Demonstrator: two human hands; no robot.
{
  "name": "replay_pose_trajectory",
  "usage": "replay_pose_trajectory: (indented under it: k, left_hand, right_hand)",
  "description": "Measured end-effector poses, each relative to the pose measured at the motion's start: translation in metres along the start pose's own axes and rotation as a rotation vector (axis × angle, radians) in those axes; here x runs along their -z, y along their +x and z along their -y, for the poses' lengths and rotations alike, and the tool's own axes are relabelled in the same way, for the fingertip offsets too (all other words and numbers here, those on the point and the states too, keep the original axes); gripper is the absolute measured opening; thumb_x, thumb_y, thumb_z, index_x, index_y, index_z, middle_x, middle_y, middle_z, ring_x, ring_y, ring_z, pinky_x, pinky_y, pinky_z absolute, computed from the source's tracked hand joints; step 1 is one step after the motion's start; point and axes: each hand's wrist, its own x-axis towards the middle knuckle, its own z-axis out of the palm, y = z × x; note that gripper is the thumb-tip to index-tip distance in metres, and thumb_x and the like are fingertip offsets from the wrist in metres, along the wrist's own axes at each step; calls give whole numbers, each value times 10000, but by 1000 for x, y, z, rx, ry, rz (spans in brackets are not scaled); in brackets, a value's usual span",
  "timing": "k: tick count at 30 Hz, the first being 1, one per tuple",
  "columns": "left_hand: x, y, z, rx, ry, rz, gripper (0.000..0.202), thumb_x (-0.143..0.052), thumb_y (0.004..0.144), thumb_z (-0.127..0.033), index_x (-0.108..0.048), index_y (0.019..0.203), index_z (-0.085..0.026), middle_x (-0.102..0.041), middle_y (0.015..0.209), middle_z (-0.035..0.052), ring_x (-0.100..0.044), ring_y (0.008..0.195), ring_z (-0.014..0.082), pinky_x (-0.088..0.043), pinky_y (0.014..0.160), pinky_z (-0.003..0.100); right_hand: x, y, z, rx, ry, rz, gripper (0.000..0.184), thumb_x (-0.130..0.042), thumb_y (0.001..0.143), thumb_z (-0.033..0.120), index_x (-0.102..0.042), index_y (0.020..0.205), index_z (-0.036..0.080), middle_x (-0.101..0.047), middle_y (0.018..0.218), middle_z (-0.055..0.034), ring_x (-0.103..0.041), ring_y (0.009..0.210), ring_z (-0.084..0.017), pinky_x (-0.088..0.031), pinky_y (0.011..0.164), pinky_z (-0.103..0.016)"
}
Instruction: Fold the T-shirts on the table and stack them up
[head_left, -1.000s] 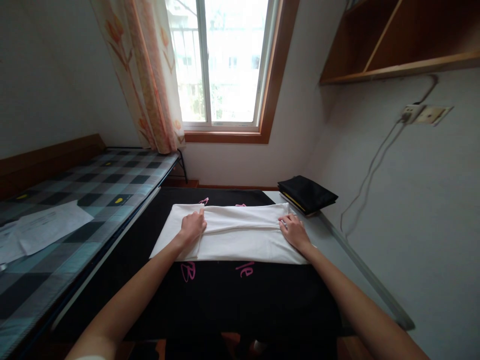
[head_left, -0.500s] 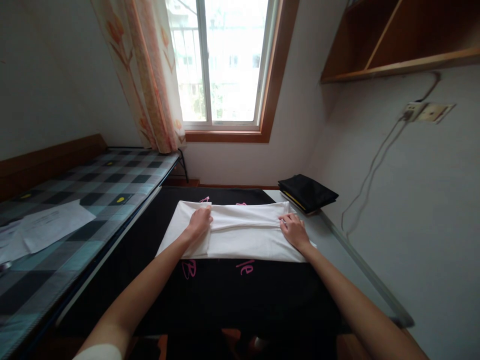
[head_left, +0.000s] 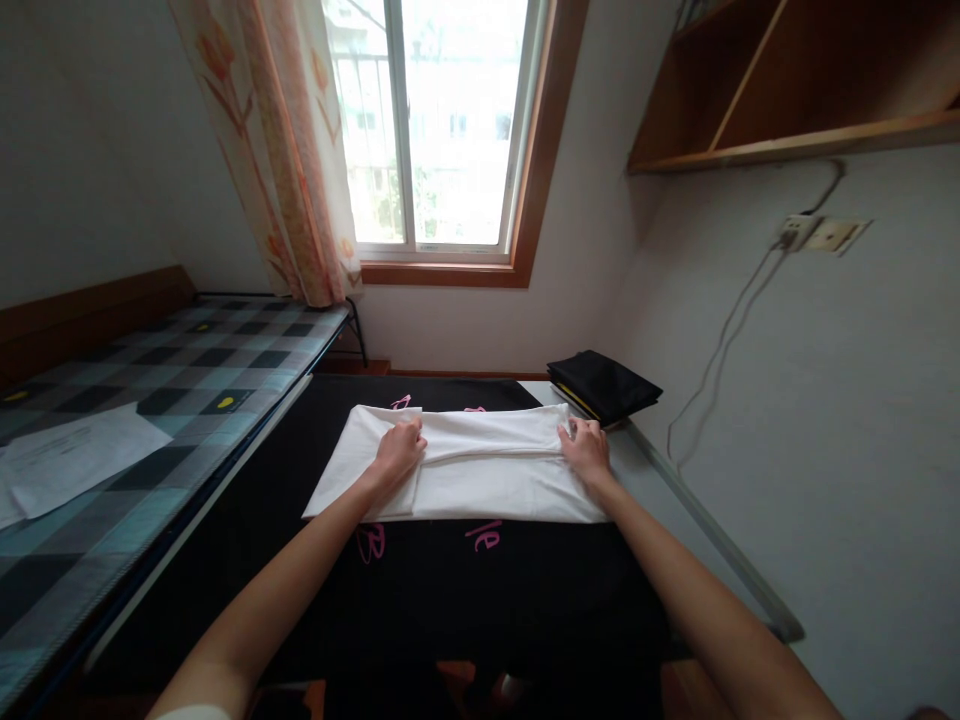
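Note:
A white garment (head_left: 487, 485), folded into a long flat strip, lies across the black cloth (head_left: 420, 590) in front of me. Its exact kind cannot be made out. A folded-over flap covers the left part of it, and a crease runs lengthwise along the rest. My left hand (head_left: 403, 447) is closed on the edge of this flap. At the right end, my right hand (head_left: 587, 448) has its thumb and fingers curled around a bit of the fabric. The undersides of both hands are hidden.
To the left is a bed (head_left: 247, 345) with a checked mattress and white papers (head_left: 82, 450). A black folder-like item (head_left: 604, 385) lies at the table's back right. A cable (head_left: 705, 375) hangs from the wall socket (head_left: 799, 232), under a wooden shelf (head_left: 795, 140).
My right hand has gone from lying with fingers over the cloth to curling its fingers and thumb at the garment's right end. My left hand keeps its grip. The view has shifted slightly.

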Motion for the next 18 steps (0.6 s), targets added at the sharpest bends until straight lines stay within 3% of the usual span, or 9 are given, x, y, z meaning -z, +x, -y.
replay_pose_trajectory:
  k: [4,7,12,15,18]
  left_hand:
    - [-1,3,-3,-15,-35,-11,196,-476,872,-209,-580,1035,-185,-697,890,89,-655,838,219,-417,708,274]
    - [-5,5,-7,-22,-29,-12,224,-481,864,-195,-579,1064,-181,-702,892,96,-660,844,228,-420,712,280]
    - [-12,4,-10,-50,-31,-30,275,-450,858,-152,-591,1094,-164,-705,951,125,-661,891,242,-427,750,294]
    - [-12,4,-7,-84,-66,-36,315,-449,852,-143,-585,1134,-171,-708,975,118,-657,916,239,-426,768,293]
    - [-11,4,-6,-95,-75,-33,319,-453,853,-155,-581,1145,-175,-710,976,113,-659,916,241,-426,754,294]
  right_hand:
    - [1,22,1,-197,3,136,599,-484,861,545,-576,1271,119,-553,1203,-206,-566,1102,-311,-430,900,-367]
    - [3,32,3,-253,-9,187,650,-563,808,542,-559,1288,104,-519,1253,-229,-551,1141,-326,-432,915,-373]
    - [5,36,4,-208,59,115,519,-675,725,421,-598,1165,157,-572,1201,-181,-572,1104,-310,-446,909,-373]
    - [6,41,2,-101,249,55,391,-677,711,321,-606,1059,156,-660,1042,-118,-631,955,-242,-481,834,-313]
    - [9,46,-2,-144,465,54,372,-727,669,321,-632,977,134,-699,933,-100,-650,865,-228,-505,755,-295]
